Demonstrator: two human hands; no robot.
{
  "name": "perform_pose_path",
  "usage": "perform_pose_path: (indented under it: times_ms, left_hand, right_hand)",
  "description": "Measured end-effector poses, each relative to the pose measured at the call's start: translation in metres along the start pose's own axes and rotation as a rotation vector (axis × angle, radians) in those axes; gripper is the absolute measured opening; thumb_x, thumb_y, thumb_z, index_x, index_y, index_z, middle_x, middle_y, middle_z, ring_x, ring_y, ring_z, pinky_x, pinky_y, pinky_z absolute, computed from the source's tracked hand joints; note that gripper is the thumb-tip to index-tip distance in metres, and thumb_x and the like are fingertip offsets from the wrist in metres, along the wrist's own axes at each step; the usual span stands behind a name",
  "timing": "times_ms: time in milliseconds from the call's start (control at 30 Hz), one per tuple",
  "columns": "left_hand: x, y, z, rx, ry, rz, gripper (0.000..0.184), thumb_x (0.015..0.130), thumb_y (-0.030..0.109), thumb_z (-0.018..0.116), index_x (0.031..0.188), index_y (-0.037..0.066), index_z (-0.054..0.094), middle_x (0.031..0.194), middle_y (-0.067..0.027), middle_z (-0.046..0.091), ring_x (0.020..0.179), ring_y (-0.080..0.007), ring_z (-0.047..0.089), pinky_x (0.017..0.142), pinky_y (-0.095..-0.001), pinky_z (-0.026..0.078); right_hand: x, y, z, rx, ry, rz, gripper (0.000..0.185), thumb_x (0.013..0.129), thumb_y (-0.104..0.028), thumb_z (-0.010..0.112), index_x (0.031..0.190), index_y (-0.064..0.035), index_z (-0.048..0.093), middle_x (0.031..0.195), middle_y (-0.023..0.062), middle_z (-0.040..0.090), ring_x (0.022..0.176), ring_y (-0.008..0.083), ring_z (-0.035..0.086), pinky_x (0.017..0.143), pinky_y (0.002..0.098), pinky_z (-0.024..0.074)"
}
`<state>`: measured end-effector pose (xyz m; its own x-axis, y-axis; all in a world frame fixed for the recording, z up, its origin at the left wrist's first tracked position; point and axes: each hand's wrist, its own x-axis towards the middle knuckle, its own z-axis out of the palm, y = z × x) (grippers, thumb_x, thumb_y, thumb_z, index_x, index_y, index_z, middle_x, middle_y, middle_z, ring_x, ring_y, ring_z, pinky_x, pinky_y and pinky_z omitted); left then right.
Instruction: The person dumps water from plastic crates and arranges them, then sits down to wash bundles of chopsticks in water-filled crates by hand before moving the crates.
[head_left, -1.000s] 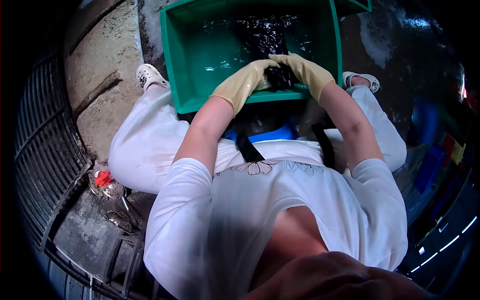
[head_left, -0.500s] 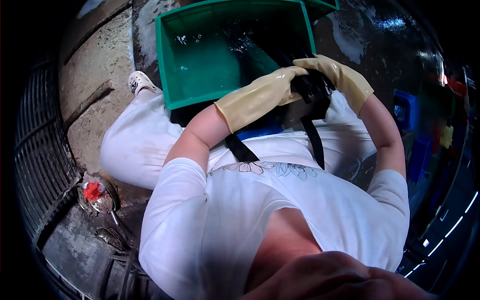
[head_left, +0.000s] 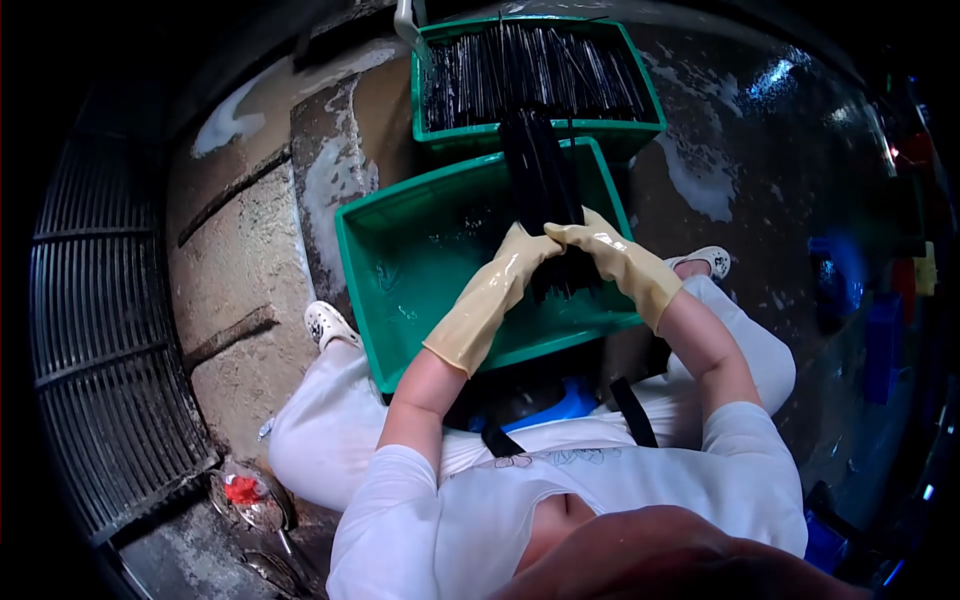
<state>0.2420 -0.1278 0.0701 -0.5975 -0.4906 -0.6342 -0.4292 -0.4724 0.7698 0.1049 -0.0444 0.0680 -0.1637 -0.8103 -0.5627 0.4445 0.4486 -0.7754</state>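
Observation:
Both my hands wear cream rubber gloves and grip one thick bundle of long, thin black rods around its near part. My left hand wraps the bundle's left side. From the right, my right hand closes round it, the thumbs meeting on top. The bundle reaches away from me over the near green tub, which holds some water. Its far end lies at the near rim of the far green tub. Many similar black rods are packed side by side in that far tub.
A white pipe stands at the far tub's left corner. Metal grating lies on the left, near a round lid-like thing with a red scrap. Wet floor with foam and blue containers are on the right.
My hands have carried the rod bundle forward from near my lap to above the near tub, arms stretching out. The view has shifted, bringing the far tub of rods into sight.

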Motion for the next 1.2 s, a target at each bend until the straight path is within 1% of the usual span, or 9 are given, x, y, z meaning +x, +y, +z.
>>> perform_pose_path:
  times_ms: [367,433,600,767,867,1000,1067,1133,1200]
  left_hand:
    - [0.246,0.135,0.012,0.255,-0.018,0.199,0.033,0.075,0.023,0.078,0.1,0.003,0.071,0.076,-0.0029,0.067,0.071,-0.0138,0.062,0.066,-0.0288,0.05]
    - [0.331,0.137,0.012,0.966,-0.171,0.671,0.039,0.078,0.032,0.078,0.1,0.001,0.07,0.074,-0.0041,0.066,0.069,-0.0134,0.061,0.068,-0.0275,0.049]
    - [0.282,0.147,0.035,0.827,0.052,0.255,0.049,0.081,0.034,0.072,0.111,-0.004,0.067,0.116,-0.019,0.065,0.104,-0.0246,0.064,0.088,-0.0373,0.052]
    - [0.199,0.102,0.014,0.465,0.137,0.648,0.055,0.085,0.022,0.069,0.131,-0.005,0.058,0.124,-0.0245,0.064,0.121,-0.0356,0.06,0.103,-0.0383,0.047]
    - [0.15,0.061,-0.014,0.537,0.383,1.147,0.035,0.086,0.009,0.063,0.117,-0.007,0.061,0.108,-0.0282,0.064,0.099,-0.0408,0.062,0.092,-0.0443,0.049]
    - [0.088,-0.025,-0.065,0.843,0.642,1.075,0.044,0.087,0.01,0.069,0.127,-0.003,0.057,0.125,-0.0253,0.061,0.114,-0.0474,0.057,0.106,-0.0485,0.043]
    - [0.06,-0.052,-0.072,0.908,0.572,0.947,0.056,0.082,0.014,0.075,0.129,-0.004,0.051,0.125,-0.0262,0.06,0.113,-0.0474,0.056,0.104,-0.0479,0.045]
    - [0.027,-0.034,-0.069,1.067,0.295,0.551,0.069,0.073,0.02,0.083,0.128,-0.006,0.05,0.123,-0.0246,0.059,0.113,-0.0443,0.056,0.104,-0.045,0.046]
    - [0.026,-0.068,-0.075,1.276,0.325,0.769,0.094,0.057,0.034,0.091,0.131,-0.004,0.048,0.128,-0.0228,0.056,0.117,-0.0378,0.055,0.107,-0.0408,0.043]
  right_hand:
    - [0.145,-0.127,-0.151,-0.515,0.052,-0.339,0.053,0.09,-0.037,0.068,0.138,-0.0168,0.056,0.14,0.0179,0.049,0.126,0.0265,0.05,0.104,0.0415,0.0435]
    - [0.169,-0.145,-0.181,-0.785,0.169,-0.41,0.061,0.091,-0.044,0.064,0.146,-0.0224,0.051,0.154,0.0231,0.038,0.141,0.0321,0.041,0.113,0.0451,0.037]
    - [0.206,-0.165,-0.179,-1.398,0.73,-0.18,0.05,0.089,-0.038,0.072,0.121,-0.0019,0.061,0.125,0.0226,0.061,0.114,0.0358,0.062,0.095,0.0461,0.051]
    - [0.259,-0.095,-0.243,-1.472,1.073,-0.914,0.045,0.09,-0.033,0.068,0.122,-0.0024,0.061,0.121,0.0242,0.062,0.118,0.0386,0.058,0.1,0.0449,0.0474]
    - [0.21,-0.102,-0.213,-1.215,0.947,-0.844,0.047,0.088,-0.031,0.069,0.123,-0.0015,0.06,0.12,0.0244,0.062,0.117,0.0404,0.059,0.1,0.0459,0.0474]
    - [0.182,-0.09,-0.181,-1.213,0.917,-0.685,0.049,0.088,-0.035,0.07,0.119,0.0014,0.06,0.117,0.0236,0.064,0.109,0.0398,0.062,0.097,0.0472,0.0483]
    - [0.214,-0.08,-0.2,-1.75,1.038,-1.087,0.05,0.091,-0.045,0.065,0.113,-0.0002,0.059,0.119,0.0201,0.063,0.114,0.0354,0.059,0.098,0.0435,0.0474]
    - [0.22,-0.107,-0.203,-1.8,0.825,-0.815,0.047,0.094,-0.044,0.061,0.115,-0.0024,0.061,0.125,0.0183,0.061,0.12,0.0338,0.056,0.101,0.0409,0.0453]
    - [0.238,-0.11,-0.228,-1.713,0.782,-0.96,0.033,0.092,-0.031,0.066,0.111,-0.0032,0.064,0.116,0.0195,0.065,0.109,0.0407,0.058,0.094,0.0441,0.0481]
